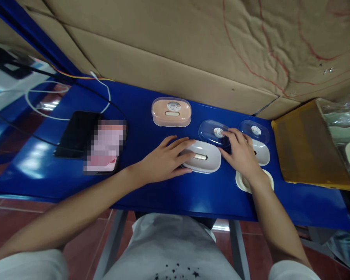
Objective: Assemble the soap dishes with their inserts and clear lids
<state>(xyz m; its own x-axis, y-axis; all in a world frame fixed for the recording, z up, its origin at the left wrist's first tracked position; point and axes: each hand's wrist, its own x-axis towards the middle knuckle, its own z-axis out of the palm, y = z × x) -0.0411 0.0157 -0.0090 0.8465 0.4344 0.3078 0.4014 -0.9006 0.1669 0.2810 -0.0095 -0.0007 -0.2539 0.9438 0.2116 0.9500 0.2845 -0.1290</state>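
Note:
My left hand (165, 161) grips the left end of a white oval soap dish (211, 161), thumb at the near side and fingers over the far rim. A pale slot piece (200, 156) lies in the dish's middle. My right hand (243, 153) holds the right end of a clear plastic lid (208, 130) with a round sticker, just behind the white dish. Under and beside my right hand are a second white dish (263, 152), a cream dish (268, 179) and another clear lid (259, 132), all partly hidden.
A peach dish with its clear lid on (171, 112) stands at the back of the blue table (160, 194). A black device (76, 134) and a phone (106, 146) lie left, near cables. A cardboard box (300, 147) stands right, and a cardboard wall (163, 46) rises behind.

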